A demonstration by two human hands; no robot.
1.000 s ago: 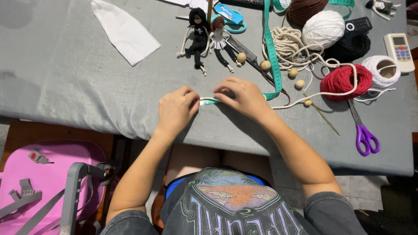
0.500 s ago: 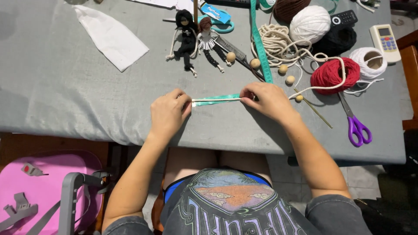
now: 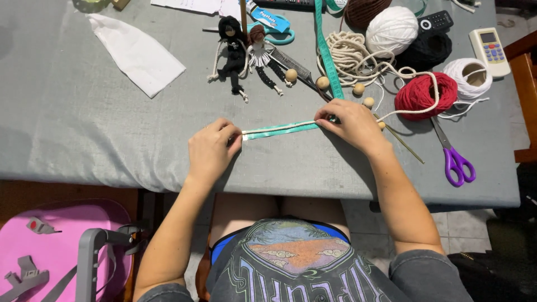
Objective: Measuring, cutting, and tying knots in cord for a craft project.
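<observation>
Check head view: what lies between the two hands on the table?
Head view: a teal measuring tape with a cream cord along it spans the gap, pinned by the left hand and right hand against the grey tablecloth. Nothing else lies there.

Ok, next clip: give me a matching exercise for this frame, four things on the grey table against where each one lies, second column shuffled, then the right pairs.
Things:
1. white cloth piece
2. purple-handled scissors
3. red yarn ball
4. green tape measure

Places:
A. stretched flat between the left hand and the right hand
B. far left part of the table
C. near the table's right edge, handles toward the person
D. right of the wooden beads, with a cream cord lying across it

Pairs: 1-B, 2-C, 3-D, 4-A
</observation>
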